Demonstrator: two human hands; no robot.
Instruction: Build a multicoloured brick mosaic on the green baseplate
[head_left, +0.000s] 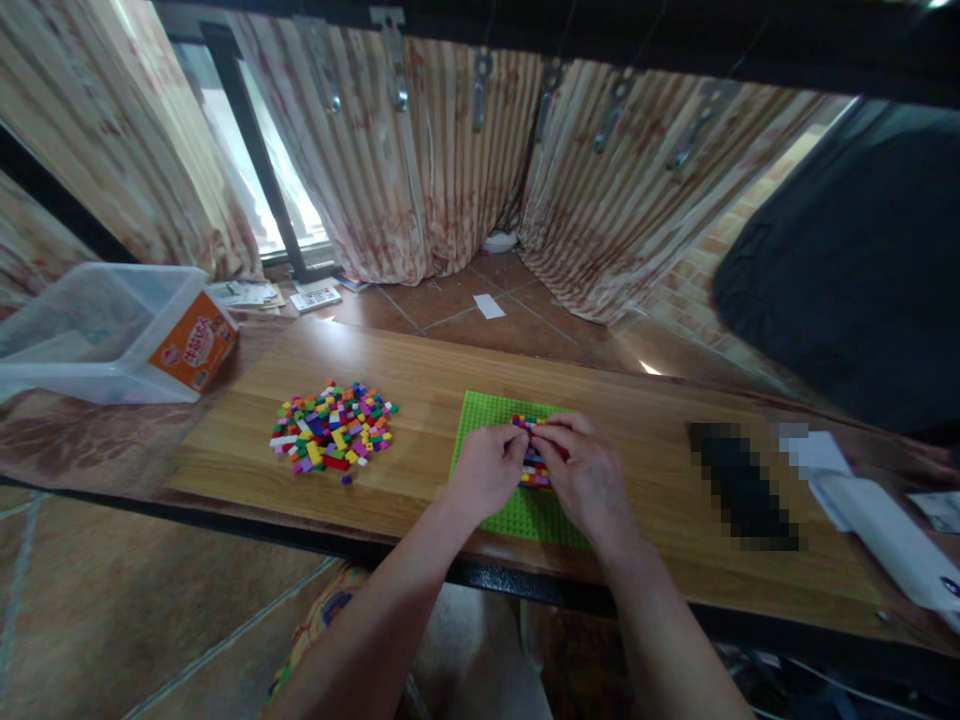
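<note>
So in the head view, the left hand (487, 465) and right hand (589, 475) are meeting fingertips-first over a brick build (535, 470) on a green baseplate (525, 520); can't tell if they're gripping a piece. They're partly blocking it, so a crooked brick could be going unnoticed, and uneven pressure might be popping neighbors loose. From there, loose bricks (330, 430) are lying at nine o'clock, a clear bin (195, 345) is sitting nearer ten.

bench (427, 400): wood-look
green baseplate (532, 518): under left grip (489, 465), right grip (590, 472)
brick pile (334, 428): way left of both
black pixelated thing (745, 490): off right
</note>
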